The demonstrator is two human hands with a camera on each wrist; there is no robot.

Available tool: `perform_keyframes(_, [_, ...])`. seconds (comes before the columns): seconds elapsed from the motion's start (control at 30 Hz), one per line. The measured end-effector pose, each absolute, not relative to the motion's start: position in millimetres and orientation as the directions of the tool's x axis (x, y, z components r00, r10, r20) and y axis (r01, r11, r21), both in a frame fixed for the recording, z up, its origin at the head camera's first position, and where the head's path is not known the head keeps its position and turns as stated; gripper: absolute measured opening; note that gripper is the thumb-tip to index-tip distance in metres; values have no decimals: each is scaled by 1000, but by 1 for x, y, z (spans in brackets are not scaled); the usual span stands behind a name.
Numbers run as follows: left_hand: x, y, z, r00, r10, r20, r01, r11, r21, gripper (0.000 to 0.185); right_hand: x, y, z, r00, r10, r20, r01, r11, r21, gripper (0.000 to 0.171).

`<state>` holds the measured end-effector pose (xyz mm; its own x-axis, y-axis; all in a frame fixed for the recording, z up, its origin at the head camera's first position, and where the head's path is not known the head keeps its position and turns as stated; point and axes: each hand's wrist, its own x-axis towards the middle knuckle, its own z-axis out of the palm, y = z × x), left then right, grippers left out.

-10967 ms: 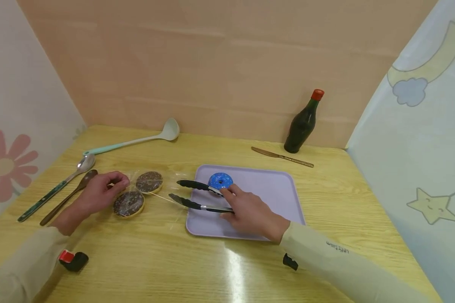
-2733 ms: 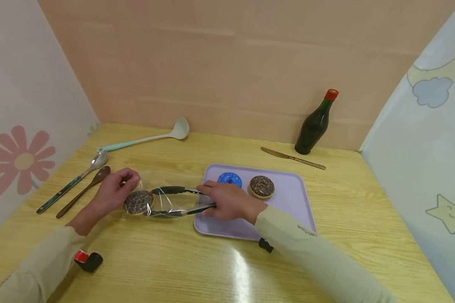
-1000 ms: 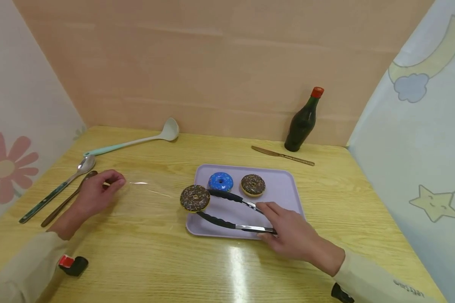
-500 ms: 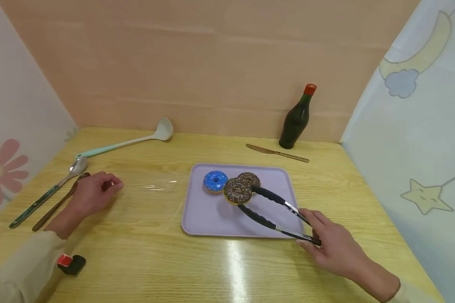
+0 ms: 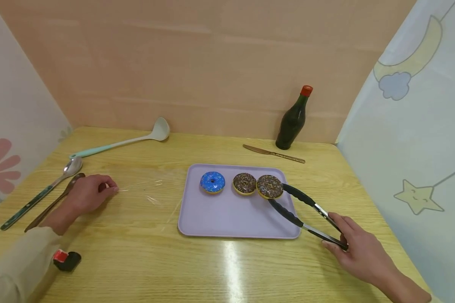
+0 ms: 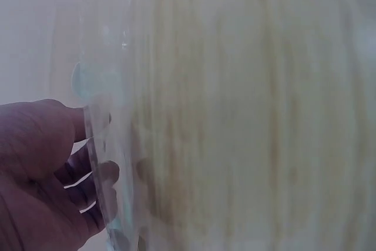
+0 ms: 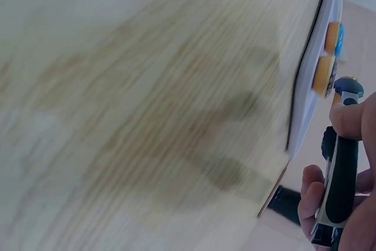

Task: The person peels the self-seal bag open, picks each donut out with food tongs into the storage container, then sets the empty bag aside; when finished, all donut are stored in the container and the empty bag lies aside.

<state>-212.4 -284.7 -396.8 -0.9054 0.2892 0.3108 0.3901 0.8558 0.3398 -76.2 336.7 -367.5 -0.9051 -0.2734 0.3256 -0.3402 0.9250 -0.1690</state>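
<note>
My right hand (image 5: 368, 252) grips black-and-silver tongs (image 5: 288, 215) at the right. Their tips hold a chocolate-sprinkled donut (image 5: 270, 191) close over the tray's right side. A second chocolate donut (image 5: 244, 189) and a blue donut (image 5: 206, 184) sit on the lilac tray (image 5: 220, 216). At the left, my left hand (image 5: 89, 193) pinches the edge of a clear plastic bag (image 5: 151, 201), spread toward the tray. In the left wrist view the bag's edge (image 6: 120, 127) runs between thumb and fingers. The right wrist view shows the tong handles (image 7: 343, 186) inside the right hand.
Beside the left forearm lie a wooden spoon (image 5: 57, 201) and a green-handled metal spoon (image 5: 38, 197). A ladle (image 5: 129, 141) lies at the back left. Behind the tray are a gold knife (image 5: 274, 154) and a dark bottle (image 5: 293, 122) with a red cap, near the back wall.
The tongs have carried the last chocolate donut from the bag rightward across the tray, beside the other one. Earlier another chocolate donut reached the tray. The left hand keeps hold of the bag, now flatter.
</note>
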Motion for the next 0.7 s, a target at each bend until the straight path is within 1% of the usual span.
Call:
perform_keyframes(0.2, [-211,-286,-395,-930,269,250,347,867,358,8,-85,345,-373,-913,-280,297,-326,938,-119,67])
perform_keyframes(0.33, [-210,-286,-396,-936,259,237,333,869,366,9,-92,347,-375,-919,-286,271,-323,941,-101,67])
perform_keyframes(0.53, [-209,-284,-396,-928,272,256,354,859,369,8,-97,346,-374,-944,-253,214,-281,952,-117,70])
perform_keyframes(0.63, [-211,-282,-394,-927,275,255,357,857,373,8,-96,346,-374,-948,-235,213,-266,955,-129,72])
perform_keyframes(0.7, [-212,-281,-393,-928,271,254,352,859,371,8,-96,348,-375,-949,-220,225,-258,953,-159,74])
